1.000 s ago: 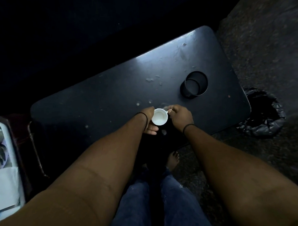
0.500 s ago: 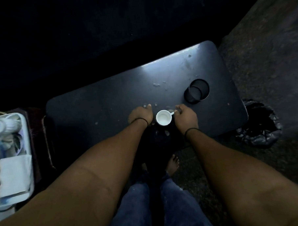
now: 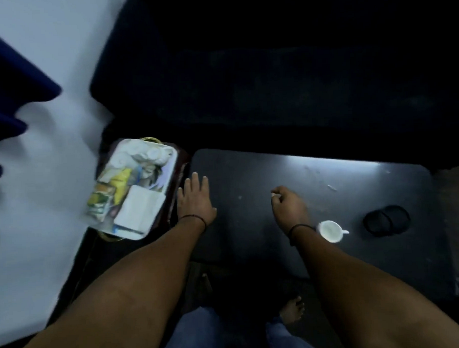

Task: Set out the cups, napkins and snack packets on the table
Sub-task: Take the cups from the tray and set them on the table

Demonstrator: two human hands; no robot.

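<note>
A small white cup [image 3: 330, 230] with its handle to the right stands on the dark table [image 3: 262, 177], just right of my right wrist. My right hand [image 3: 289, 204] hovers over the table with fingers loosely curled and nothing in it. My left hand [image 3: 196, 200] is flat with fingers spread over the table's left end, beside a white tray [image 3: 170, 160]. The tray holds a folded white napkin [image 3: 139, 209], yellow and green snack packets [image 3: 110, 191] and crumpled white items at its far end.
A black ring-shaped holder [image 3: 387, 219] lies on the table to the right of the cup. The tray rests on a dark stand left of the table. A white wall and blue curtain folds are at the left. My foot and jeans show below the table's near edge.
Both hands let go of the white cup, which now stands alone on the table. The view swung left and both hands moved left, the left one reaching toward the tray.
</note>
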